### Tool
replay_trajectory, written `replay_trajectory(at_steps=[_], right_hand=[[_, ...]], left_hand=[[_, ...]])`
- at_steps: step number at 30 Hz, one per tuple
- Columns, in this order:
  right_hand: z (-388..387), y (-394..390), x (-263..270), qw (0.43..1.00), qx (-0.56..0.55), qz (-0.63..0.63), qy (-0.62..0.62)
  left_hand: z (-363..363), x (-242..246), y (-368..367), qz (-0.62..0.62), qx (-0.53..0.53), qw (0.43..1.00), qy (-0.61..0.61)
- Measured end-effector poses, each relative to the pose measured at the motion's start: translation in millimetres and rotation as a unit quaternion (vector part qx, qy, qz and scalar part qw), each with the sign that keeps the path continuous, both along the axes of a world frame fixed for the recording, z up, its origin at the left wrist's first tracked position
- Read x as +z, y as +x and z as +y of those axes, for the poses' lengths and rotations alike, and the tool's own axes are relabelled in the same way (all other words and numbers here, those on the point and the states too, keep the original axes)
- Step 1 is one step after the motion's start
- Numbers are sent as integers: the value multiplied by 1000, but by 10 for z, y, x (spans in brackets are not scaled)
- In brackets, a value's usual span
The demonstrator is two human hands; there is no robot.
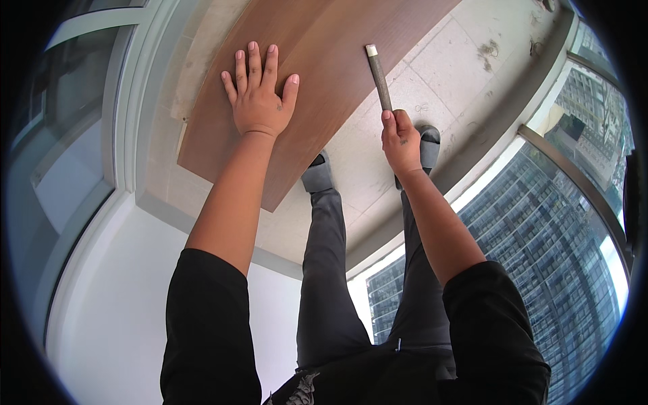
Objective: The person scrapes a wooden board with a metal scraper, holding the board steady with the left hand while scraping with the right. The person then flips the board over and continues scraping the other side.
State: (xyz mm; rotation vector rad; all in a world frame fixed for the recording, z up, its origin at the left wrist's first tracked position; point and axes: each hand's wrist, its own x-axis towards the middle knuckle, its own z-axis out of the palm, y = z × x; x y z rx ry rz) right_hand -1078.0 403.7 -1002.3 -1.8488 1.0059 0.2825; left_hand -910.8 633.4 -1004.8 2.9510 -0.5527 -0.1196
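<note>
My left hand [260, 106] lies flat, fingers spread, on a long brown wood-grain panel [324, 76]. Beneath the panel is the tiled floor; how it is propped cannot be made out. In my right hand [402, 144] is a narrow grey-brown bar [378, 78], which looks like a file or rasp, gripped at its near end with the thumb along it. Its pale blunt tip points away from me, above the panel's right part in the picture. Whether that tip touches the panel is unclear.
My sandalled feet [319, 174] stand right of the panel on the pale tiles [435, 66]. Dark debris [487, 53] lies further off. A window frame [126, 101] and white wall [126, 283] border the left; a low ledge [511, 121] with glazing [552, 243] runs along the right.
</note>
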Motion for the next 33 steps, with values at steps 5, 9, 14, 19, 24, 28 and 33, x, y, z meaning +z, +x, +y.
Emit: replay_trajectory(at_steps=[5,9,14,19,24,28,33], right_hand=[[372,-5,126,999,-42,11,-4],[14,656,-26,995,-100,-25,-7],[145,479,43,996,-64,-42,-40],[531,-203,60,996,-77,-32,36],[-113,693,5,990,-124,-62,-2],[-175,694,126,993,-99,-53,-25],[230,-68,130,996,-86,-6,1]], left_hand=[[30,18,9,0,4,1000,-4],[16,-28,-2,-3,4,1000,-2],[15,2,13,-3,0,1000,14],[24,-16,-7,-10,-3,1000,24],[22,-33,20,-23,-13,999,18],[4,-43,22,-9,-13,1000,22],[44,-24,0,-12,-13,1000,20]])
